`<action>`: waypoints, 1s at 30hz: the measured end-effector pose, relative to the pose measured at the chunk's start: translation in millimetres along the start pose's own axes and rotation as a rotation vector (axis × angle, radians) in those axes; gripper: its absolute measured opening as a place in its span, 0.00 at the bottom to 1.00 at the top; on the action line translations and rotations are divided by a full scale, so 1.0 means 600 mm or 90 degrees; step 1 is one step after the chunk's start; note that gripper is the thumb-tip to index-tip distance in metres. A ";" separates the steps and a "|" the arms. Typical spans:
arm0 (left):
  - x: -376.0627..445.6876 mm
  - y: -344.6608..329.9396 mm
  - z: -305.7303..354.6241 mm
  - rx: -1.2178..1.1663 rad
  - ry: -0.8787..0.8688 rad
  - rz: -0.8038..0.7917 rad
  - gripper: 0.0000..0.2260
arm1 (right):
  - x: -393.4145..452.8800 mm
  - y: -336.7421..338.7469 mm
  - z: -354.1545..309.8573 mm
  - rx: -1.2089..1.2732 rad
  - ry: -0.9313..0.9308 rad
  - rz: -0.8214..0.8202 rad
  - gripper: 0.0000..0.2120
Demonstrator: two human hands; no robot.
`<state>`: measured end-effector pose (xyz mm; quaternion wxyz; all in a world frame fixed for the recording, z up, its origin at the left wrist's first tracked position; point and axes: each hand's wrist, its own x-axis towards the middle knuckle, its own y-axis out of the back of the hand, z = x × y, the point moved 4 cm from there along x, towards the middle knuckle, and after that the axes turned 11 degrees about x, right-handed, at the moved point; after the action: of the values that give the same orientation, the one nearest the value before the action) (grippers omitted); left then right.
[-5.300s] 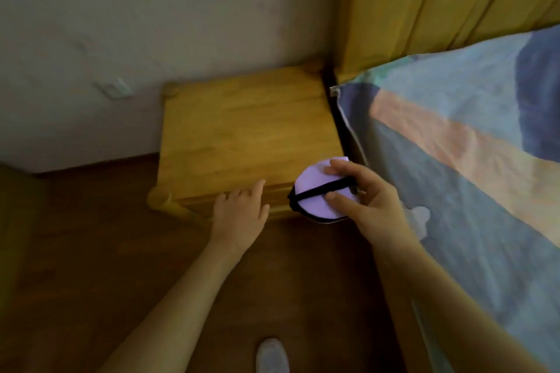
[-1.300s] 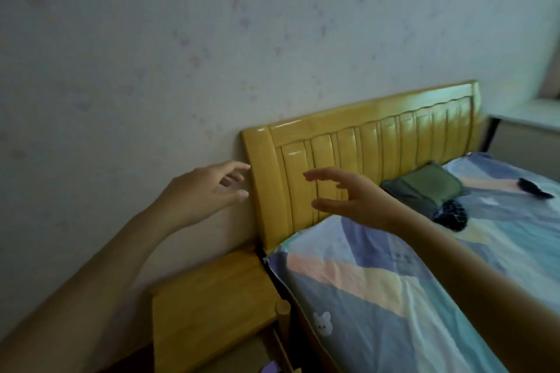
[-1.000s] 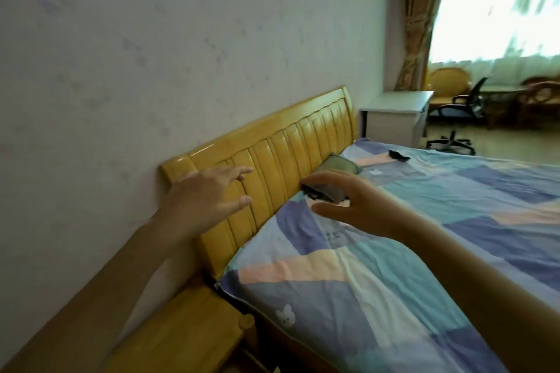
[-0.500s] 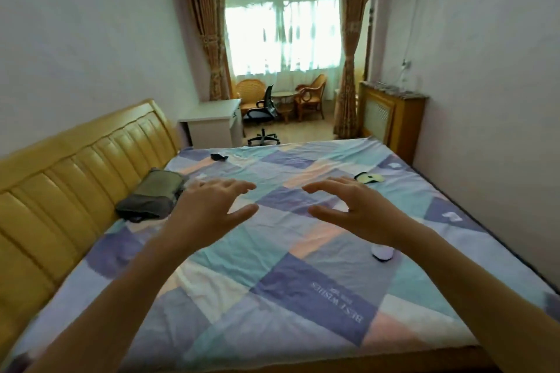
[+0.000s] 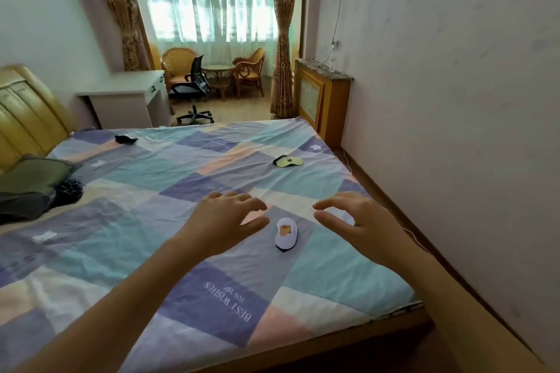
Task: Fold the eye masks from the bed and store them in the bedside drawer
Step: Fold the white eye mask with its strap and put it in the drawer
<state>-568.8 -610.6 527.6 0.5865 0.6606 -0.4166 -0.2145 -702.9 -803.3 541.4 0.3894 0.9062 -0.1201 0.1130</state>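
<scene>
Far left, beside the headboard [image 5: 27,112], a green pillow [image 5: 33,174] lies on the bed [image 5: 121,221] with a dark patterned bundle [image 5: 69,190] tucked against it, and further back a small black mask [image 5: 125,139] waits near the far edge. Moving across, the person's left hand [image 5: 224,221] hovers palm down over the quilt, fingers spread and loosely curled, holding nothing. Just to its right sits the white eye mask [image 5: 286,233], lying on the quilt between the two hands and apart from both. Beyond it, well back, a yellow mask [image 5: 288,161] with dark trim rests alone. Then the right hand [image 5: 357,221], open too, fingers arched, empty. This looks like the reach for the white one, and the tidy way is to bring both hands down on its two ends, pinch the edges rather than the strap, and lift it flat so it can be folded in half cleanly. Grabbing the middle with one hand would likely bunch it. The drawer is out of view here.
</scene>
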 end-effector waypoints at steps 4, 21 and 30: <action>0.099 -0.071 -0.002 -0.009 0.014 -0.022 0.34 | 0.076 0.000 0.096 -0.016 0.000 -0.028 0.23; 0.466 -0.382 0.012 -0.070 0.194 -0.213 0.21 | 0.425 -0.076 0.496 -0.035 0.017 -0.319 0.17; 0.495 -0.748 0.023 -0.180 0.362 -0.347 0.25 | 0.506 -0.323 0.748 0.000 -0.027 -0.494 0.16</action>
<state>-278.9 -872.5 157.5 0.6849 0.6926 -0.0143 -0.2259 -306.7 -1042.2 199.0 0.4006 0.8863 0.2239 -0.0614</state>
